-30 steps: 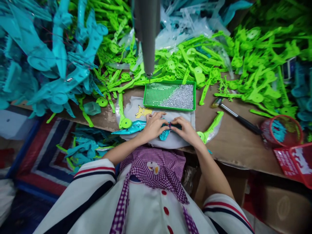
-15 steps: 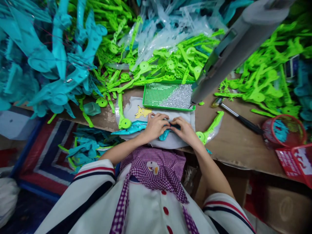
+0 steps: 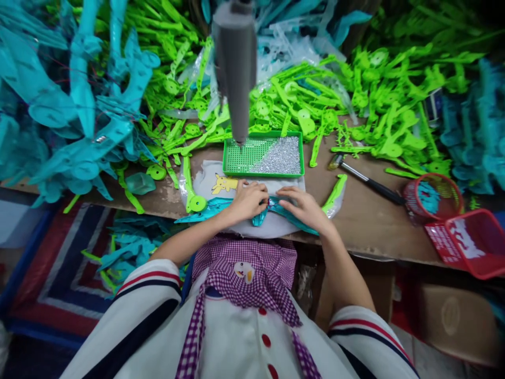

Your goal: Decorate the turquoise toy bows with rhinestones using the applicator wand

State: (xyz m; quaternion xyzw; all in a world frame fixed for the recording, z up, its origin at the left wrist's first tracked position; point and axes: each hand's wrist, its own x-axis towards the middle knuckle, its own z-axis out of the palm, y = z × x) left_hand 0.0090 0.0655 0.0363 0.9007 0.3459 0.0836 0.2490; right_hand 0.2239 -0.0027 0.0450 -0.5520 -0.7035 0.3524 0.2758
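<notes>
Blue piece is what I see the person working on, and it lies in the middle of the frame, on a gray cloth at the near edge of the table. It stretches out long to both sides. The left hand has its fingers curled and clamped on the middle of it. The right hand is over its right half, with the thumb and fingers apart.

Just above the hands sits a green tray. Lots of shiny silver bits fill its right side. A gray rod comes down from the top of the frame, and its tip shows in front of the tray's left part. A yellow picture is on the cloth, left of the hands.

One green arm is near the left part of the blue piece, and another green bit is just beside the right hand. Toward the right of the frame lie a hammer and a red cup. Big green heaps fill the top, and a blue heap fills the upper left.
</notes>
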